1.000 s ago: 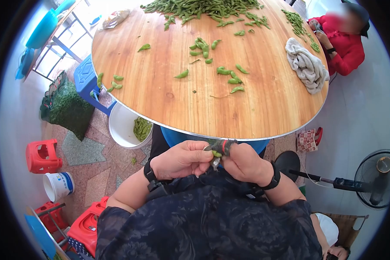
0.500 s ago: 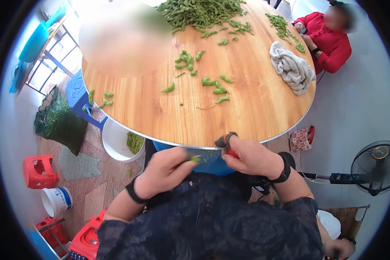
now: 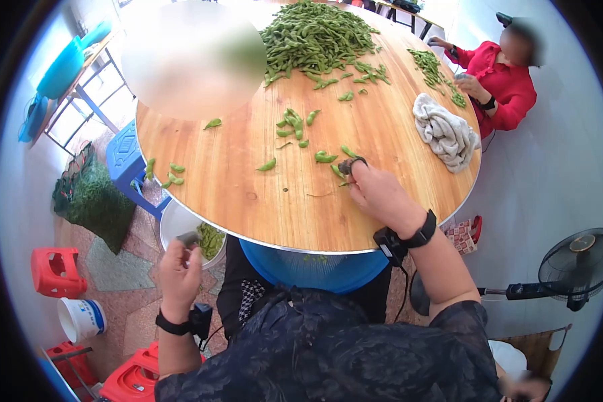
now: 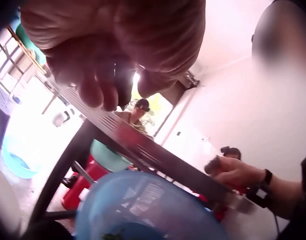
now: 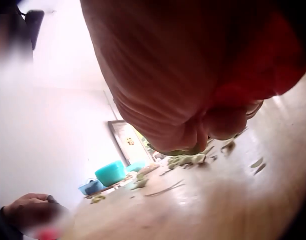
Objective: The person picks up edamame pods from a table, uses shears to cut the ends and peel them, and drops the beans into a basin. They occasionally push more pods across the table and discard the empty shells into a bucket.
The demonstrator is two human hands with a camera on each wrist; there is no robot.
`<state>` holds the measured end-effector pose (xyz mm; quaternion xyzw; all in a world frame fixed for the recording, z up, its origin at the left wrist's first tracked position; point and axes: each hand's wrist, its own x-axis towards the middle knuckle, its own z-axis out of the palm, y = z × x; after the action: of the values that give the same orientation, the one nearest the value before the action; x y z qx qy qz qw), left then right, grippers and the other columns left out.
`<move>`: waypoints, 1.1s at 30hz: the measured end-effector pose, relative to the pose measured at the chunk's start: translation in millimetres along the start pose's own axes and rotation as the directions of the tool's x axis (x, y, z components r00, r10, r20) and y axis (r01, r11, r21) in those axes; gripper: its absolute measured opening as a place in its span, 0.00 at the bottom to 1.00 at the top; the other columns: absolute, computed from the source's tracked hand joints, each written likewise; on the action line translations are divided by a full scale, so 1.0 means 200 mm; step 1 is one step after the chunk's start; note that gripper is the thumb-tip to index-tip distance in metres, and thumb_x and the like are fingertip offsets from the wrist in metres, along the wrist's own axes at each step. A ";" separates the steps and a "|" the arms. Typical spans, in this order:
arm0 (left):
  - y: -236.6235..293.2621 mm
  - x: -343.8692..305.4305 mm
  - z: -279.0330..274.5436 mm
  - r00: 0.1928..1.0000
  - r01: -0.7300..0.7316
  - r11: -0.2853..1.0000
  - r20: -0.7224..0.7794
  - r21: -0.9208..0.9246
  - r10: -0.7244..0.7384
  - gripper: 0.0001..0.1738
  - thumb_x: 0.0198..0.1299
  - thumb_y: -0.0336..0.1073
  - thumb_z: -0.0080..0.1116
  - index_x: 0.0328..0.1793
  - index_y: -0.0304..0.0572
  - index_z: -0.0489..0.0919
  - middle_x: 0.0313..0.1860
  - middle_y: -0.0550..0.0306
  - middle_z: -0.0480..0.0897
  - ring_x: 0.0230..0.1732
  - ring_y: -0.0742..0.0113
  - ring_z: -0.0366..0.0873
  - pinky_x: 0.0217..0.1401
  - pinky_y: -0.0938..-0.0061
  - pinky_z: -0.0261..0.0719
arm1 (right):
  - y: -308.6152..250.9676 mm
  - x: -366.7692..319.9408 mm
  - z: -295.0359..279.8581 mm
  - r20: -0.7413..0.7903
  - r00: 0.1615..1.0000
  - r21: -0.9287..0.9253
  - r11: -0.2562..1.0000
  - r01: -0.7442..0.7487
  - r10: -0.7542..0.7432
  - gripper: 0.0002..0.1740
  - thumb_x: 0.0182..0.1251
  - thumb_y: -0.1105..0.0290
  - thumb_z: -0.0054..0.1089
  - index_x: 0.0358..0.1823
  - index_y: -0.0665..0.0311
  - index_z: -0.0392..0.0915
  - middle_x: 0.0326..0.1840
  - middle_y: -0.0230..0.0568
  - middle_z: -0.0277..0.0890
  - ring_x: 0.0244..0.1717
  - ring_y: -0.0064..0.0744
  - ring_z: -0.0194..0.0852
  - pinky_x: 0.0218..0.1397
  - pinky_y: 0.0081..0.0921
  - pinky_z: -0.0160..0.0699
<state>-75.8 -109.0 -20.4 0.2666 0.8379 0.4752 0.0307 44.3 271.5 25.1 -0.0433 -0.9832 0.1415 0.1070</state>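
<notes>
A person sits at a round wooden table [image 3: 248, 201], seen from above. The left hand [image 3: 179, 264] hangs off the table's near edge, lower than the tabletop and well apart from the other hand. Just ahead of it stands a white bucket [image 3: 169, 224] holding some green pods. Its fingers are curled inward; in the left wrist view something small and dark shows among the fingertips [image 4: 93, 92], too blurred to tell whether it is a held thing or a finger cover. Between the two hands, under the table's edge, sits a blue basin [image 3: 315, 271].

The right hand [image 3: 380, 194] lies stretched forward on the tabletop, fingers bent down and bunched together, one digit wearing a dark finger cover [image 3: 350, 164]. An edamame pod [image 3: 337, 172] lies right at those fingertips, on their left side, touching or all but touching. The right wrist view shows green pods [image 5: 185, 160] under the fingertips against the wood; whether the fingers pinch one cannot be told. The pod's long axis seems to run slantwise, roughly across the line of the fingers, though the hand hides part of it. This hand is by far the nearer to the pod.

Two more pods [image 3: 325, 158] lie just beyond the fingertips to their left; a large heap of pods [image 3: 315, 33] lies far ahead; a crumpled pale cloth [image 3: 445, 134] lies ahead and to the right of the hand.
</notes>
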 end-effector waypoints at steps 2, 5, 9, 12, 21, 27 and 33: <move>0.15 0.04 0.08 0.979 -0.178 0.981 0.091 -0.074 0.184 0.12 0.60 0.27 0.56 0.50 0.33 0.78 0.30 0.56 0.78 0.29 0.74 0.74 0.33 0.78 0.72 | -0.09 -0.05 -0.05 0.010 0.999 0.121 0.992 -0.045 0.044 0.08 0.62 0.73 0.55 0.39 0.67 0.68 0.29 0.51 0.76 0.32 0.55 0.78 0.35 0.43 0.75; 0.39 0.10 0.21 0.926 -0.126 0.966 0.322 -0.225 0.196 0.13 0.59 0.31 0.61 0.48 0.33 0.78 0.30 0.53 0.79 0.31 0.66 0.77 0.36 0.73 0.75 | -0.27 -0.11 -0.11 0.061 0.995 0.170 0.983 0.068 -0.079 0.11 0.61 0.73 0.57 0.43 0.68 0.70 0.27 0.49 0.76 0.27 0.53 0.78 0.29 0.41 0.75; 0.55 0.15 0.38 0.778 -0.417 0.885 0.421 -0.209 0.466 0.16 0.57 0.40 0.66 0.43 0.37 0.76 0.33 0.48 0.80 0.35 0.47 0.79 0.36 0.62 0.76 | -0.44 -0.17 -0.23 0.213 0.952 0.171 0.968 0.185 -0.219 0.12 0.59 0.75 0.56 0.45 0.66 0.70 0.28 0.48 0.75 0.27 0.51 0.77 0.26 0.40 0.76; 0.50 0.13 0.50 0.708 -0.415 0.869 0.506 -0.268 0.494 0.14 0.58 0.37 0.64 0.43 0.37 0.74 0.31 0.47 0.79 0.34 0.46 0.79 0.36 0.58 0.75 | -0.46 -0.21 -0.26 0.279 0.919 0.190 0.954 0.231 -0.278 0.12 0.59 0.75 0.56 0.44 0.66 0.69 0.28 0.48 0.74 0.27 0.51 0.78 0.26 0.40 0.76; 0.44 0.05 0.46 0.546 0.700 0.533 0.838 -0.475 0.029 0.13 0.74 0.41 0.47 0.37 0.43 0.74 0.26 0.68 0.71 0.27 0.81 0.64 0.31 0.84 0.61 | -0.39 -0.29 -0.08 0.177 0.984 0.755 0.638 -0.152 0.024 0.11 0.68 0.70 0.54 0.47 0.69 0.69 0.26 0.43 0.76 0.24 0.35 0.78 0.26 0.29 0.74; 0.40 0.02 0.50 0.750 0.517 0.628 0.661 -0.582 -0.005 0.14 0.74 0.39 0.49 0.33 0.44 0.72 0.24 0.70 0.69 0.26 0.83 0.62 0.30 0.85 0.61 | -0.48 -0.34 0.01 0.465 0.871 0.848 0.202 -0.490 0.160 0.12 0.68 0.73 0.42 0.50 0.69 0.67 0.22 0.30 0.68 0.22 0.18 0.66 0.25 0.22 0.68; 0.41 -0.01 0.52 0.844 0.245 0.839 0.532 -0.486 0.062 0.11 0.72 0.35 0.52 0.34 0.40 0.73 0.24 0.70 0.70 0.27 0.84 0.64 0.28 0.84 0.63 | -0.48 -0.37 0.14 0.170 0.969 0.821 0.518 -0.240 0.178 0.12 0.70 0.75 0.40 0.53 0.67 0.66 0.23 0.29 0.68 0.18 0.16 0.62 0.22 0.18 0.64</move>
<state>-7.6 4.4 -10.7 0.3249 0.6419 0.5962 0.3564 104.3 163.3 11.9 -0.1002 -0.7868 0.6056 0.0651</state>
